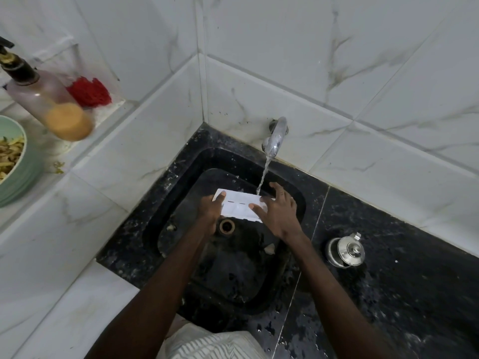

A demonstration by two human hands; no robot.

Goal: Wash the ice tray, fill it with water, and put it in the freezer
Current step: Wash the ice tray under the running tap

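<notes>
A white ice tray (239,205) is held over the black sink (181,182), above the drain (227,226). My left hand (211,212) grips its left end, thumb on top. Over the tray's right end lies my right hand (278,211), its fingers spread and straight. A chrome tap (276,137) on the back wall runs, and its stream (263,174) lands on the tray's far right edge beside my right fingers.
A steel lidded pot (346,251) stands on the wet black counter (401,281) at the right. On the left white ledge are a pump soap bottle (49,104), a red scrubber (89,92) and a green bowl (18,182) with food.
</notes>
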